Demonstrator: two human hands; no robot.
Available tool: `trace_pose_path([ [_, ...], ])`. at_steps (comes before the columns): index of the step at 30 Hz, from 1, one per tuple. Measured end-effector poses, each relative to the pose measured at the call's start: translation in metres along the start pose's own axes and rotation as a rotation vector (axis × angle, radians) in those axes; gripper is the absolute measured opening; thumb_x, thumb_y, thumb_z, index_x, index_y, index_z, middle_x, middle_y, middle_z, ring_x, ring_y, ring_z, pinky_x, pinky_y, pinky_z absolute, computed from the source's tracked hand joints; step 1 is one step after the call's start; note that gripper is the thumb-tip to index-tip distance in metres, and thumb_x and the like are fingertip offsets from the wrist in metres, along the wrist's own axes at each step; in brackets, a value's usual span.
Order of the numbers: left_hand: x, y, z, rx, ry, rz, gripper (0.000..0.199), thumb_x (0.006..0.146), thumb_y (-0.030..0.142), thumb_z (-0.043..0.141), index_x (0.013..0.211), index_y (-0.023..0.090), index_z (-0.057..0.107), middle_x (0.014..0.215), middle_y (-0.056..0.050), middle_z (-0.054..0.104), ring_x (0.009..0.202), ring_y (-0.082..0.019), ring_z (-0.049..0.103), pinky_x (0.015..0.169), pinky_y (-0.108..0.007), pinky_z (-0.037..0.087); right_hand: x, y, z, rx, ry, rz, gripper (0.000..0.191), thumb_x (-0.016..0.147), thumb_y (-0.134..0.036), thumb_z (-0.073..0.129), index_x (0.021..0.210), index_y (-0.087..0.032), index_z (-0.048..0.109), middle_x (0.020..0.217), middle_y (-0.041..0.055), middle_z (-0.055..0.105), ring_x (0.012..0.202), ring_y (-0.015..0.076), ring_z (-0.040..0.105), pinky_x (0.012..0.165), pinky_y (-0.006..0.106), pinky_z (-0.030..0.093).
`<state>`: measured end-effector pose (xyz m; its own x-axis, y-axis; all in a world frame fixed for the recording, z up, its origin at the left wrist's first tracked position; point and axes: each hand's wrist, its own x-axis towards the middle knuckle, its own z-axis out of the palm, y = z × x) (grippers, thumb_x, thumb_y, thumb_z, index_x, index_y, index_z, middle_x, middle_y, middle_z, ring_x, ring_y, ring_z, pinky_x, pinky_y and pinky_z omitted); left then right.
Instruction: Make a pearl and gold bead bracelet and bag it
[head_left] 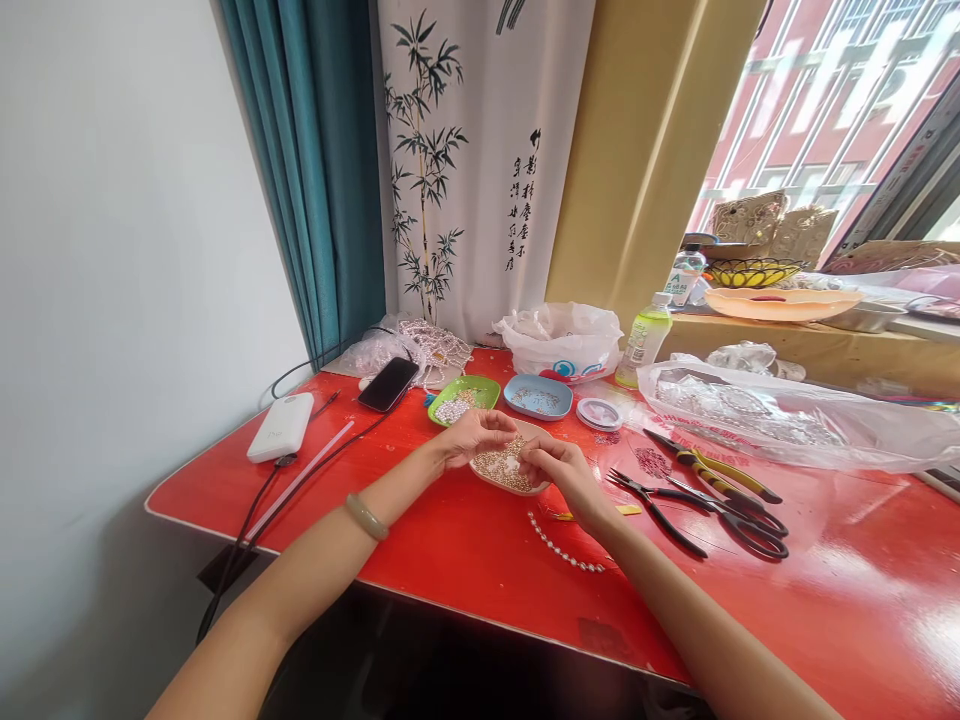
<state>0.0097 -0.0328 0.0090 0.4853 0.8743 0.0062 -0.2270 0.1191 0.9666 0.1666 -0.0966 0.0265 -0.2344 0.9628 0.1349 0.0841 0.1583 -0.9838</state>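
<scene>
My left hand [478, 437] is over the left part of a pink dish [512, 489] of gold beads, its thumb and fingertips pinched together. Just to the right, my right hand [553, 465] is pinched too, close to the left fingertips. Whatever lies between the fingers of either hand is too small to make out. Behind them are a green dish [489, 390] with silvery pieces and a blue dish [555, 405] with small beads. A strand of clear beads [564, 556] curves on the red table [450, 550], left of my right forearm.
Black-handled pliers [664, 515], scissors [739, 515] and yellow-handled pliers [712, 468] lie at the right. Behind stand a plastic bag [559, 340] and a bottle [643, 342]. A phone [388, 384] and a white power bank [280, 428] with cables are at the left.
</scene>
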Motion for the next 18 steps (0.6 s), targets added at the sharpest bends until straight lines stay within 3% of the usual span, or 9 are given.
trace_pose_path([
  [18,-0.0008,0.0002,0.0013,0.077,-0.062,0.026,0.024,0.053,0.025,0.073,0.07,0.013,0.061,0.068,0.0,0.056,0.062,-0.007,0.052,0.065,-0.022,0.041,0.0008,0.0013,0.0003,0.018,-0.006,0.018,0.017,0.068,-0.026,0.052,0.055,-0.015,0.054,0.05,-0.0027,0.051,0.047,0.0084,0.043,0.049,0.022,0.033],
])
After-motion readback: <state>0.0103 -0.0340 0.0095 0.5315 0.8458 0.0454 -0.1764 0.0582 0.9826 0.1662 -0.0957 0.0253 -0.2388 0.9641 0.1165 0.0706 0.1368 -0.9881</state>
